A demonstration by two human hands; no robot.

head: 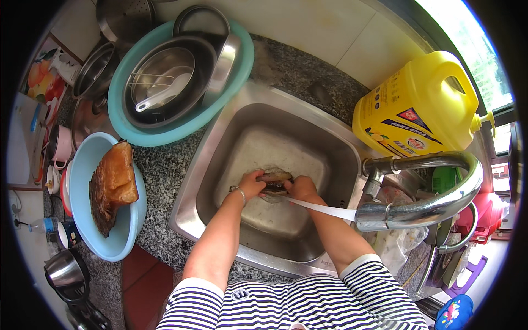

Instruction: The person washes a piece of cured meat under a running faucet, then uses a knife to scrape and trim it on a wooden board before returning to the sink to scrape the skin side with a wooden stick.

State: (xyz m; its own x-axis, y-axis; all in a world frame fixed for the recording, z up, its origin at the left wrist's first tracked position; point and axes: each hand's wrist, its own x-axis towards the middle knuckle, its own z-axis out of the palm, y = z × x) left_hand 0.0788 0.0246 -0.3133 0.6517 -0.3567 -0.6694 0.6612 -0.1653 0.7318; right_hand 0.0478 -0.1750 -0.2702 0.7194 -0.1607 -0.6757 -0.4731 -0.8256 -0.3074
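Low in the stainless steel sink (pixel 187 202), my two hands grip one small brownish piece with dark edges (pixel 274 178). It looks like food, but what kind I cannot tell. My left hand (pixel 251 183), with a bracelet at the wrist, holds its left end. Fingers of my right hand (pixel 303 189) close on the right end and hide part of it. From the chrome faucet (pixel 425 214) a stream of water (pixel 326 208) runs across my right forearm towards the piece. Ripples spread around my fingers.
Left of the sink, a slab of cured meat (pixel 115 173) leans in a light blue basin (pixel 78 165). Behind it, a turquoise basin (pixel 243 62) holds pans and a ladle. A large yellow detergent jug (pixel 408 107) stands at the back right, by the faucet.
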